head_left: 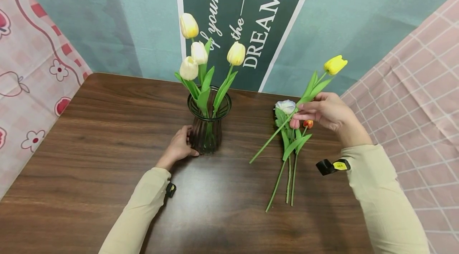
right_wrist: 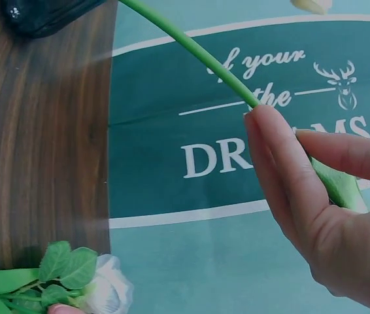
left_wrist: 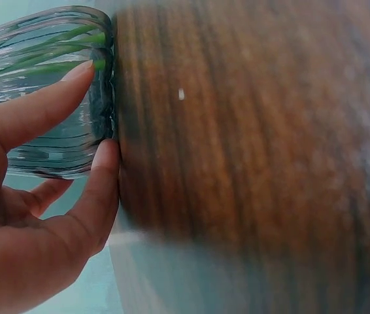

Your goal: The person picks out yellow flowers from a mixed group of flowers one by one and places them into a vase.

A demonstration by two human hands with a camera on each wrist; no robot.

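Note:
A dark, ribbed glass vase [head_left: 206, 136] stands on the table, holding several white and pale yellow tulips [head_left: 189, 69]. My left hand [head_left: 179, 144] grips the vase low on its left side; the left wrist view shows thumb and fingers around the glass [left_wrist: 48, 147] near its base. On the right, my right hand [head_left: 331, 113] pinches the green stem of a yellow tulip [head_left: 335, 65], its bloom up and to the right. The bare stem [right_wrist: 198, 52] slants down toward the table's middle. Below that hand lie a white rose [head_left: 285, 106], a pink tulip [head_left: 295, 123] and an orange-red tulip [head_left: 307, 124].
The brown wooden table [head_left: 107, 146] ends at a blue-green cloth backdrop [head_left: 150, 18] with white lettering. A pink checked cloth [head_left: 426, 98] hangs at the right, and a patterned pink cloth [head_left: 32, 74] at the left.

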